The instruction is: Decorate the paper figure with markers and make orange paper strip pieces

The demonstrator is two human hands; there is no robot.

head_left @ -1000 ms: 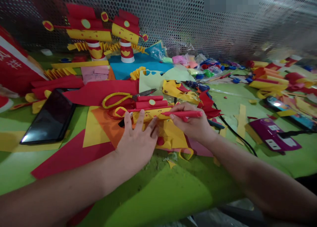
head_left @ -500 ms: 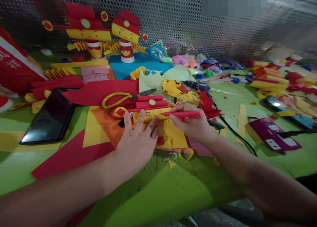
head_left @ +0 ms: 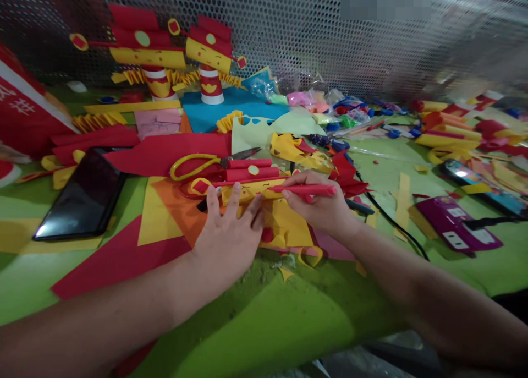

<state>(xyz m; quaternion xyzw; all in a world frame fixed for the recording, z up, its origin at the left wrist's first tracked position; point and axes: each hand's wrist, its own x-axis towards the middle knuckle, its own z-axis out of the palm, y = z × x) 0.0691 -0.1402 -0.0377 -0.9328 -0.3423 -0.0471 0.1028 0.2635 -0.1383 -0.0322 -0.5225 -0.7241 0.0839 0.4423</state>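
Note:
A yellow paper roll with a drawn face (head_left: pixel 249 190) lies in front of me, topped by a red paper hat (head_left: pixel 252 173) with a pale round badge. My left hand (head_left: pixel 231 229) rests with spread fingers on its left and lower edge. Pinched in my right hand (head_left: pixel 324 202) is a red marker pen (head_left: pixel 313 190), its tip at the right cheek of the face. Just behind the hat are scissors (head_left: pixel 198 163) with yellow handles. Yellow and orange paper sheets (head_left: pixel 160 218) lie beneath and beside the roll.
Two finished-looking paper figures (head_left: pixel 211 86) on cups stand at the back left. A black phone (head_left: pixel 82 196) lies left, a purple power strip (head_left: pixel 457 224) right with a black cable. Paper scraps and plastic bags (head_left: pixel 317 100) cover the back, before a perforated metal panel (head_left: pixel 264 31).
Almost nothing differs. Both hands, the roll and the marker pen stay in practically the same place.

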